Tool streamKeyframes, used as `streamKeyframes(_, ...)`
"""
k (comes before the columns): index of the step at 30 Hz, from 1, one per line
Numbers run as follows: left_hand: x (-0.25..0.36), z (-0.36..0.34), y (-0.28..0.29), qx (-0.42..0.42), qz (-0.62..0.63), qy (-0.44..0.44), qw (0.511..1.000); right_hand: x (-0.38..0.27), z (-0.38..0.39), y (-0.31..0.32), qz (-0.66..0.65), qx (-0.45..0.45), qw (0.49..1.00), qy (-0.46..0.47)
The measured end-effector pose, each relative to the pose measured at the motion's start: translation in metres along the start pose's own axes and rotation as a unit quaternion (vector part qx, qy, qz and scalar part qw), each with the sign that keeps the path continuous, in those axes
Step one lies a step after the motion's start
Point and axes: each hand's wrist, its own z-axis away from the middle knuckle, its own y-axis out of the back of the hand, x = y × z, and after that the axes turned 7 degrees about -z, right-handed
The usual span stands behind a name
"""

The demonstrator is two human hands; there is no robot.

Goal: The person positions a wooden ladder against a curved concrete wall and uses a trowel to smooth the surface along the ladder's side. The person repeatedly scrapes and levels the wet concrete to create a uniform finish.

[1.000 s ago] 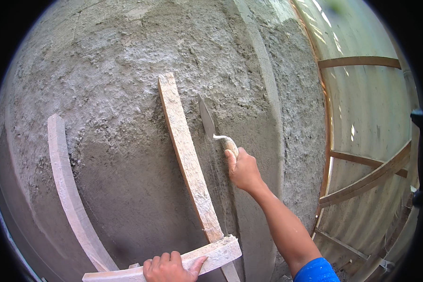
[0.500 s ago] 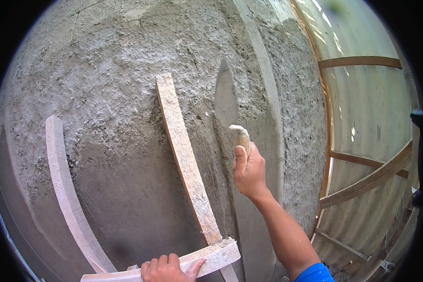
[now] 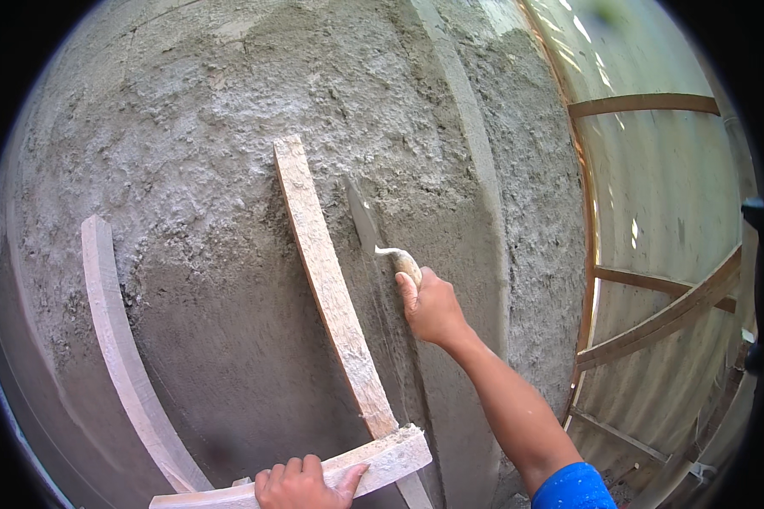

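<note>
My right hand [image 3: 434,307] is wrapped round the handle of a pointed trowel [image 3: 363,219]. The trowel's narrow steel blade points up and to the left, turned nearly edge-on, close to the grey mortar wall [image 3: 255,331]; whether it touches cannot be told. At the lower middle my left hand [image 3: 302,485] grips a mortar-spattered wooden crosspiece [image 3: 395,462], fingers over its top and thumb along the side. Just left of the trowel, an upright wooden post [image 3: 331,280] rises from behind that crosspiece.
A second wooden upright [image 3: 123,356] stands at the left. The wall is rough higher up and smoother below, with a raised vertical strip [image 3: 484,195] right of the trowel. Corrugated sheeting [image 3: 654,195] with wooden battens [image 3: 645,105] closes the right side.
My right hand has moved the trowel down and left, toward the post. Its blade has turned from broad face to nearly edge-on. My left hand keeps its grip on the crosspiece.
</note>
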Motion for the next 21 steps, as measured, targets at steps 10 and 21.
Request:
streamKeyframes(10, 0.000, -0.001, 0.001, 0.010, 0.006, -0.006, 1.000, 0.004, 0.018, -0.003, 0.008, 0.006, 1.000, -0.026)
streamKeyframes(21, -0.001, 0.001, -0.001, -0.001, -0.008, -0.005, 1.000, 0.003, 0.028, 0.001, 0.054, 0.011, 0.998, -0.033)
